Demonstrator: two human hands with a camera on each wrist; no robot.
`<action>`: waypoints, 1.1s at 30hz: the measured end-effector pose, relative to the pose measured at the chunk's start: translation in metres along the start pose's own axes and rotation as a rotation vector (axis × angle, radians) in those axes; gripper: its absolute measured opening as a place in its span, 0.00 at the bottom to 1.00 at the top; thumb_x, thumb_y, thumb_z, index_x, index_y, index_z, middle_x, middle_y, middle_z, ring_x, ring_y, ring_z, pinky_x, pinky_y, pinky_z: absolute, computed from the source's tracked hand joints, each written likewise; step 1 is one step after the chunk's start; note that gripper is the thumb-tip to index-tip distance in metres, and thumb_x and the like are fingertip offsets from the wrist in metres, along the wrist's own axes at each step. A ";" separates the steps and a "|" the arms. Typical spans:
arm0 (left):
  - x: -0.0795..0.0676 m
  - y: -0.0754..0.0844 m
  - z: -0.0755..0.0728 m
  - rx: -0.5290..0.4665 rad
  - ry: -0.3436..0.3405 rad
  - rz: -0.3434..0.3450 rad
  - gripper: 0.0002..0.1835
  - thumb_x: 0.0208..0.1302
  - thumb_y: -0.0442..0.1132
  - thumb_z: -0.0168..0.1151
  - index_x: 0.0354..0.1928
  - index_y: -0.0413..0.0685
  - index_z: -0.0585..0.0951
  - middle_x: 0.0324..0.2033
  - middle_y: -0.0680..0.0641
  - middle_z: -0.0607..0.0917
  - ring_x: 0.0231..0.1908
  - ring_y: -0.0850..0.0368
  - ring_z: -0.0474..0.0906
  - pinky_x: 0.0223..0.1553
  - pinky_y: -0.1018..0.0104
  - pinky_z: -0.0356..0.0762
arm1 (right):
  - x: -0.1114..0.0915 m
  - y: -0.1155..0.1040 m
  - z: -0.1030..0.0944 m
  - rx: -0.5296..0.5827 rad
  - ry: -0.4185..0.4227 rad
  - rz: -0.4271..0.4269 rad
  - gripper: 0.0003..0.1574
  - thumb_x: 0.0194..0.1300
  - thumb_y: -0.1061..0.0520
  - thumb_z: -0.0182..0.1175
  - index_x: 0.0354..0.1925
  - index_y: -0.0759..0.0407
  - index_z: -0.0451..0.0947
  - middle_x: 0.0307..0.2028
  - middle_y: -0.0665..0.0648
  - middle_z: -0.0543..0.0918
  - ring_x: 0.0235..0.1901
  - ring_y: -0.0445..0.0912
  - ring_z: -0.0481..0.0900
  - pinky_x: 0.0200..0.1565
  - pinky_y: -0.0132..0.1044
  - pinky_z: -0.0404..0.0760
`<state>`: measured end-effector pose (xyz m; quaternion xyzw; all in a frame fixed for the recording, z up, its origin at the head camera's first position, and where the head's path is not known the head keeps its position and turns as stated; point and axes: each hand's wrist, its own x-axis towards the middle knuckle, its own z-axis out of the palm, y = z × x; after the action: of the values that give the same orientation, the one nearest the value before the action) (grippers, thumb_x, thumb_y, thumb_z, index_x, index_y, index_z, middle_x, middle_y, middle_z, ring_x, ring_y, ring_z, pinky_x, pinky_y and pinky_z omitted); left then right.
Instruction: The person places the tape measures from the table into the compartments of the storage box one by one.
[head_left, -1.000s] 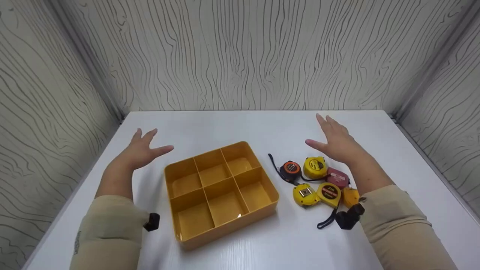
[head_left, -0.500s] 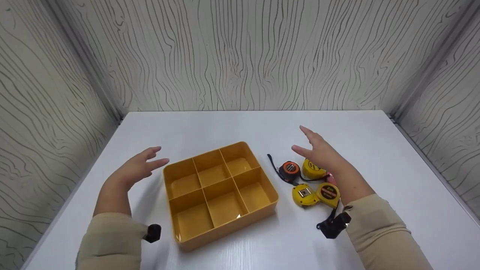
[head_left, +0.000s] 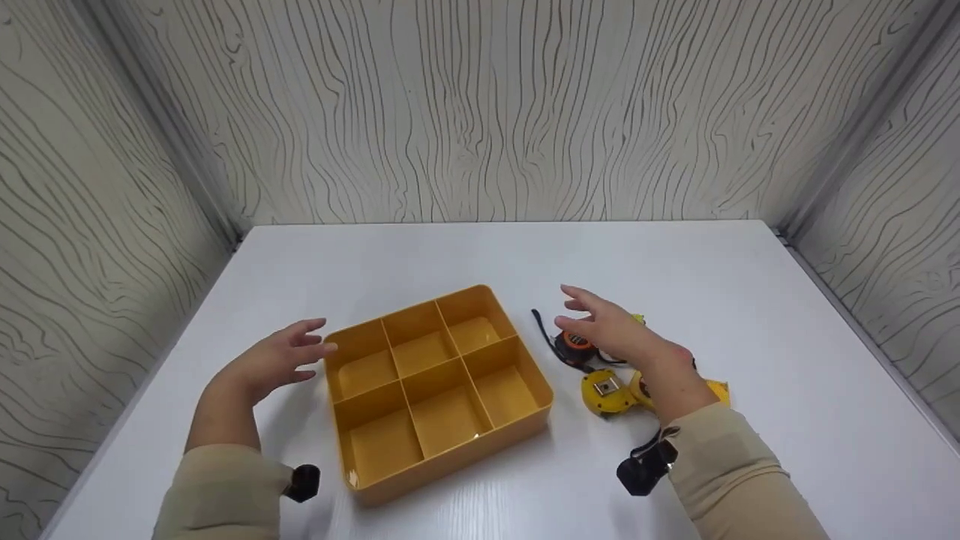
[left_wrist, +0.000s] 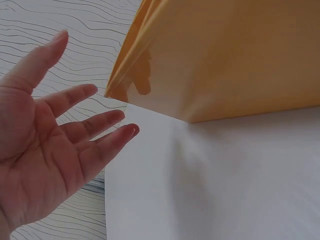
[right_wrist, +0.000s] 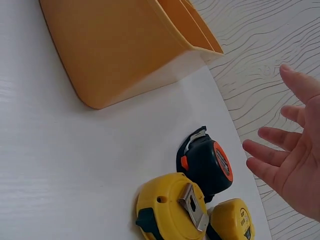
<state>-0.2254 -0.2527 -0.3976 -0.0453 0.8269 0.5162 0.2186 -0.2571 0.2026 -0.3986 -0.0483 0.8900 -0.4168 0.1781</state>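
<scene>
A mustard-yellow box (head_left: 450, 463) with six-part dividers lies angled on the white table, its compartments bare. My left hand (head_left: 274, 364), fingers loosely extended, hovers at the box's back left corner; the left wrist view shows the fingertips close to the corner and nothing held. My right hand (head_left: 611, 326) is over the cluster of tape measures, fingers relaxed and holding nothing. Beneath it are a black tape measure with an orange face (head_left: 574, 346) and a yellow tape measure with a metal clip (head_left: 606, 391). Another yellow tape measure (right_wrist: 231, 220) shows in the right wrist view.
The right forearm partly covers the other tape measures, including a yellow-orange one (head_left: 718, 390). Black wrist straps trail near the tapes. Wood-grain panels (head_left: 480, 112) wall the white table (head_left: 480, 255) at the back and both sides.
My right hand has moved left and nearer, coming over the black and orange tape measure. My left hand has lowered toward the box's back left corner. The box and tape measures stay in place.
</scene>
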 end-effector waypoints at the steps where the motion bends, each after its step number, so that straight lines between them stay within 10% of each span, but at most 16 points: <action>1: 0.000 -0.001 0.000 -0.012 -0.003 -0.008 0.49 0.48 0.60 0.65 0.69 0.55 0.53 0.65 0.41 0.62 0.62 0.46 0.62 0.58 0.53 0.66 | 0.000 0.000 0.003 0.004 -0.013 0.004 0.53 0.49 0.26 0.55 0.69 0.34 0.48 0.67 0.53 0.59 0.64 0.55 0.59 0.60 0.56 0.61; 33: 0.009 -0.034 0.013 -0.223 0.017 -0.030 0.35 0.61 0.47 0.59 0.67 0.45 0.60 0.61 0.42 0.69 0.56 0.49 0.72 0.53 0.57 0.72 | -0.004 0.007 0.046 0.215 -0.240 0.000 0.25 0.60 0.45 0.59 0.56 0.44 0.72 0.54 0.49 0.74 0.51 0.46 0.74 0.50 0.43 0.77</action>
<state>-0.2196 -0.2556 -0.4341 -0.0862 0.7655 0.6011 0.2129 -0.2364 0.1747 -0.4298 -0.0784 0.8126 -0.5009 0.2875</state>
